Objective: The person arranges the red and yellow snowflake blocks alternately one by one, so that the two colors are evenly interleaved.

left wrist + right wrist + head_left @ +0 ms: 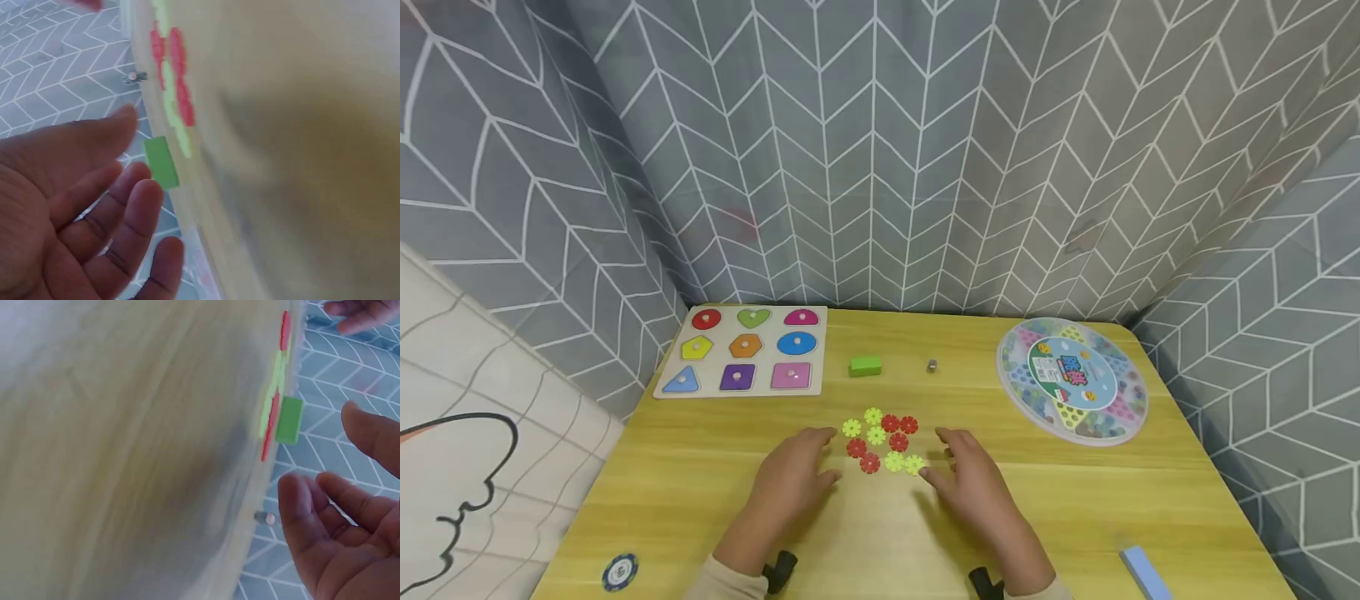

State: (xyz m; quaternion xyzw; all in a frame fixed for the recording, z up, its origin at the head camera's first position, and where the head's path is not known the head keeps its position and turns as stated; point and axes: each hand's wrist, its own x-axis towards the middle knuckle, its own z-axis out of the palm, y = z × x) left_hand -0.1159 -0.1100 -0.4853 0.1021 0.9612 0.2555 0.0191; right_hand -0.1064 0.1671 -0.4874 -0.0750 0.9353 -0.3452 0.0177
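Several notched, flower-shaped plastic discs lie flat in a loose cluster at the middle of the table, some yellow like this yellow disc (876,435), others red like this red disc (898,442). To the left of the cluster is my left hand (792,475), fingers loosely bent and holding nothing. My right hand (973,479) is on the other side, its thumb close to the nearest yellow disc; whether they touch I cannot tell. In the right wrist view, nothing lies between the right hand's fingers (300,500). A green block (865,366) sits beyond the discs.
A shape puzzle board (762,398) lies at the back left. At the back right is a round game board (1131,400). A small grey object (932,366) stands beside the green block. Toward the front are a poker chip (620,572) and a blue block (1146,573). Patterned curtains (895,167) surround the table.
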